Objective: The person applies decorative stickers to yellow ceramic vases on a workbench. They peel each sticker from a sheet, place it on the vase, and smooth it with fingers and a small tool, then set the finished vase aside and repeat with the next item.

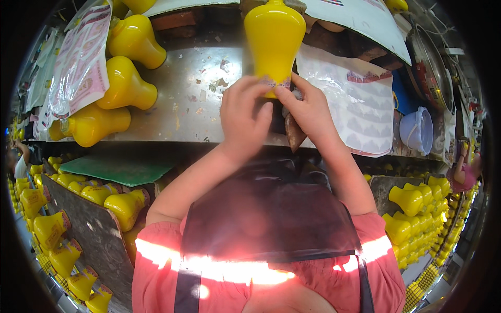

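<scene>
A glossy yellow bottle [274, 36] lies in front of me, its narrower end toward me. A thin patterned strip [271, 82] lies around that end. My left hand [243, 112] is bent around the left side of this end, fingers on the strip and thumb apart; it is slightly blurred. From the right, my right hand [309, 107] presses its thumb and forefinger at the strip's edge. Beneath its palm a brown pointed tool [295, 134] sticks out toward me, seemingly tucked in the curled fingers, which are mostly hidden.
Several yellow bottles [126, 83] lie at the left of the metal table [193, 96], beside a printed sheet [86, 68]. To the right are another printed sheet [360, 104] and a pale blue bucket [416, 130]. Boards with rows of bottles [412, 201] stand on both sides; other people work farther off.
</scene>
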A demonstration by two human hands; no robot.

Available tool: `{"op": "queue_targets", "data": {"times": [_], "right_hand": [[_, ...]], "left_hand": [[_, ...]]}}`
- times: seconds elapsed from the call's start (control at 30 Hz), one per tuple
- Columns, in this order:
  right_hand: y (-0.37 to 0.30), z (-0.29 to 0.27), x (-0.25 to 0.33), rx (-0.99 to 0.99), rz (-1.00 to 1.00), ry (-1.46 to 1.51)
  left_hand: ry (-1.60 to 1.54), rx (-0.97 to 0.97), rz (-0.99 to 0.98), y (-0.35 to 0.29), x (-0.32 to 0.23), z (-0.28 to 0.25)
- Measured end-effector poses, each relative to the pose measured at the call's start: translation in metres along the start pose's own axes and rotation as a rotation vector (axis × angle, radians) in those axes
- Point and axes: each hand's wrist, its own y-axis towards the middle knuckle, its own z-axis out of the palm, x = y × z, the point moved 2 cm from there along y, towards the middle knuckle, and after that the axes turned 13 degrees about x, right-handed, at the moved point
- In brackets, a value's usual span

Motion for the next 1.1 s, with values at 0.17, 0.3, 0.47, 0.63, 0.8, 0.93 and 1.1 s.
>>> {"op": "queue_targets", "data": {"times": [0.17, 0.3, 0.47, 0.63, 0.8, 0.93, 1.1], "right_hand": [[-0.005, -0.01, -0.011, 0.185, 0.039, 0.285], [-0.007, -0.019, -0.011, 0.206, 0.012, 0.307], [0.0, -0.019, -0.003, 0.216, 0.007, 0.145], [0.009, -0.014, -0.006, 0.227, 0.048, 0.173], [0.011, -0.013, -0.013, 0.179, 0.009, 0.146], [0.012, -0.012, -0.014, 0.166, -0.011, 0.11], [0.012, -0.013, -0.013, 0.163, -0.023, 0.095]], "left_hand": [[0.151, 0.102, 0.074, -0.002, -0.009, -0.003], [0.192, 0.204, 0.122, 0.001, -0.01, -0.01], [-0.145, 0.093, -0.182, 0.025, 0.017, -0.01], [-0.019, 0.183, -0.244, 0.04, 0.023, 0.004], [0.033, 0.278, -0.307, 0.04, 0.016, 0.004], [0.099, 0.27, -0.253, 0.042, 0.011, 0.004], [0.085, 0.272, -0.29, 0.043, 0.01, 0.006]]}}
